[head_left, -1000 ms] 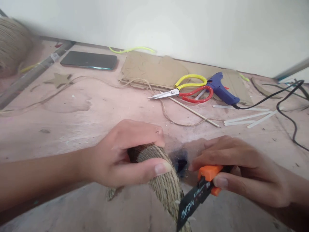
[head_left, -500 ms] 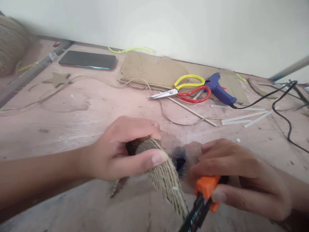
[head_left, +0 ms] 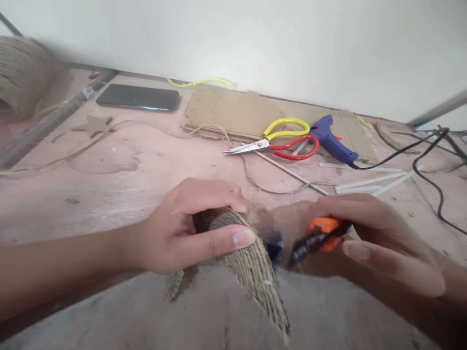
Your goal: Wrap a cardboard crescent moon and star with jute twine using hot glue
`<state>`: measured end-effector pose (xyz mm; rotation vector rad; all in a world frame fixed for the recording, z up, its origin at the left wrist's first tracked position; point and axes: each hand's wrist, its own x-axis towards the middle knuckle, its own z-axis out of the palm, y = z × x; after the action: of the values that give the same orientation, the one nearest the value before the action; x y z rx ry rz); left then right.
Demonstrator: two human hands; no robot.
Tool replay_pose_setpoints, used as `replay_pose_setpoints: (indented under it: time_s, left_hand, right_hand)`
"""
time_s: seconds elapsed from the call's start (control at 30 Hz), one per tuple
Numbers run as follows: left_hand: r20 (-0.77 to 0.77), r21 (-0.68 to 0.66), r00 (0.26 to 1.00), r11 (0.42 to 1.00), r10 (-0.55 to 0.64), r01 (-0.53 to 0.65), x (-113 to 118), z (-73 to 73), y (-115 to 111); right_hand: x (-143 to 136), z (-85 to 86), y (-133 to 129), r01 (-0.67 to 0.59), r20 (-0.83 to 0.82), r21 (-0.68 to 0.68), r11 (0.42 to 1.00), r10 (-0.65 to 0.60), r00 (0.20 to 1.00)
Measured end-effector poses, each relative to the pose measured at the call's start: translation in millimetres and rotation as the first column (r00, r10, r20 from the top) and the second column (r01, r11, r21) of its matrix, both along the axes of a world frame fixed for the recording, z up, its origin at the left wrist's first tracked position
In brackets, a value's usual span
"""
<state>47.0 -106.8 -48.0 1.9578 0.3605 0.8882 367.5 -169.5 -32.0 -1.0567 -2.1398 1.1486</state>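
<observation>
Pinkish, scuffed-up wooden tabletop [head_left: 175, 155] here, kinda stained and flecked, with a plain white wall [head_left: 233, 39] behind it. Front and center, just above the table's near part, is a curved, ridged brown twine-covered piece [head_left: 255, 267], strands laid in tight rows, tapering to a point at the bottom, with a little whitish smear on it. Left hand [head_left: 197, 228] has it pinched, thumb on top and fingers curled over the far edge. Right hand [head_left: 383, 238] is wrapped around an orange-and-black plastic cutter [head_left: 324, 236], pretty blurry, off to the piece's right and not touching it as far as I can see. Past that: slim steel scissors with one yellow and one red loop handle [head_left: 260, 144], a thin pale wooden stick [head_left: 288, 171], smooth translucent white sticks [head_left: 359, 187], then a chunky blue plastic glue gun [head_left: 333, 141] lying on flat, torn-edged brown cardboard [head_left: 229, 109]. Further left, a tan cardboard star [head_left: 94, 126], a glossy dark phone [head_left: 137, 97] and a fat, fibrous twine roll [head_left: 25, 78].
</observation>
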Motion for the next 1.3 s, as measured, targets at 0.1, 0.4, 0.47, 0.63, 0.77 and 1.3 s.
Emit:
replay_pose_setpoints:
  time_s: [0.1,0.4,0.47,0.63,0.77,1.3]
  left_hand:
    - [-0.028,-0.001,0.999,1.000,-0.020,0.020,0.0,0.9,0.4]
    - [0.001,0.011,1.000,1.000,-0.012,0.012,3.3,1.1,0.2]
    - [-0.009,0.021,1.000,1.000,-0.007,0.008,2.4,0.3,-0.3]
    - [0.001,0.043,1.000,0.999,0.021,-0.021,0.5,-1.2,-1.6]
    - [0.035,0.055,0.999,0.998,0.004,-0.006,-0.5,-2.6,-2.1]
    - [0.001,0.011,0.999,0.998,0.054,-0.054,1.0,-3.0,-2.8]
  right_hand:
    - [-7.8,-0.7,-8.3,0.143,0.086,-0.060,0.988,-0.138,0.987]
    - [-9.0,0.7,10.3,0.357,0.489,0.231,0.905,-0.425,0.762]
    - [-1.8,0.7,17.1,0.343,0.556,0.297,0.891,-0.453,0.697]
    - [11.9,3.6,27.5,0.330,0.675,0.380,0.864,-0.503,0.540]
    - [20.0,10.7,33.3,0.340,0.730,0.405,0.848,-0.524,0.438]
    - [-2.3,-4.0,5.4,0.220,0.590,0.271,0.937,-0.342,0.732]
